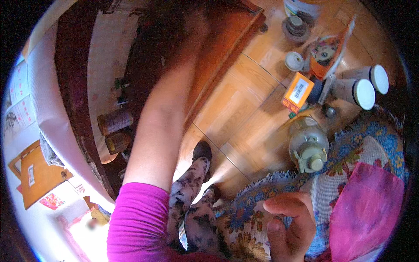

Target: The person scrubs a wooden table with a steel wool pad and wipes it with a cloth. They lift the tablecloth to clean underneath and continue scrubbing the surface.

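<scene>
My left arm, in a purple sleeve, stretches away from me into the dark inside of a wooden cabinet (229, 56). At its far end my left hand (195, 21) is dim and blurred, so its fingers and anything in them are hidden. At the lower right, my right hand (293, 225) hovers over a flowered woven cloth (246, 220). Its fingers are bent and the thumb stands apart from them, with nothing visible between. A pink sheet or bag (366, 209) lies to the right of this hand. Beyond it stands a clear jug (309, 142) with a pale lid.
On the tiled floor (229, 102) stand an orange box (298, 92), an orange pouch (324, 56), white-lidded tubs (364, 94) and a small round white-lidded container (294, 61). Tins (115, 122) sit left of my forearm. My shoes (201, 151) are below the cabinet edge.
</scene>
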`<state>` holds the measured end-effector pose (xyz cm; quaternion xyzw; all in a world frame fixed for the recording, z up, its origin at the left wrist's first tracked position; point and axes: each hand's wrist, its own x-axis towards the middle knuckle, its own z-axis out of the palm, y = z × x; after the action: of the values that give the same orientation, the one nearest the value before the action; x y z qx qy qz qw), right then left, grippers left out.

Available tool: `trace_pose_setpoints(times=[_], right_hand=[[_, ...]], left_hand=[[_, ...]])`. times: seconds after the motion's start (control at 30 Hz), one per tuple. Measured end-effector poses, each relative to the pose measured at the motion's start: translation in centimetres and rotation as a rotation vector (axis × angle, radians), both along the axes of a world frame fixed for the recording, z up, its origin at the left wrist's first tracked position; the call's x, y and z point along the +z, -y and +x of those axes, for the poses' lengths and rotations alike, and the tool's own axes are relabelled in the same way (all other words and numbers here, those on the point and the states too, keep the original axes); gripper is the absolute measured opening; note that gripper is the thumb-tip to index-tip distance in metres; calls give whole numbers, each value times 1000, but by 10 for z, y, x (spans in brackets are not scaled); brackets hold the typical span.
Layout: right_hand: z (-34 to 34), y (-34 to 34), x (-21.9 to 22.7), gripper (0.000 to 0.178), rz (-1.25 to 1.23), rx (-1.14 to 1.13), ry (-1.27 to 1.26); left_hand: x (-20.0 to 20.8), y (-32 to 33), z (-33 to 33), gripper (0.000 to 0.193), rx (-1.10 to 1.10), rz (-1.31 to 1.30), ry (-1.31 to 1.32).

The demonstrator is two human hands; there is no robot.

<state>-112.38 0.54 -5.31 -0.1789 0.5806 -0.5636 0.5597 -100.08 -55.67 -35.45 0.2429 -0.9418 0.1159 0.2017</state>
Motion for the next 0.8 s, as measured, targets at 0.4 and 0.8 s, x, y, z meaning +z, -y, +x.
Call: trace_pose_setpoints(times=[0.4,0.8], right_hand=[[0,-1,6,15,66,35,-153],[-1,1,5,22,17,65,-84]], left_hand=[[23,-17,69,35,347,245,137],[49,-38,84,40,303,199,191]])
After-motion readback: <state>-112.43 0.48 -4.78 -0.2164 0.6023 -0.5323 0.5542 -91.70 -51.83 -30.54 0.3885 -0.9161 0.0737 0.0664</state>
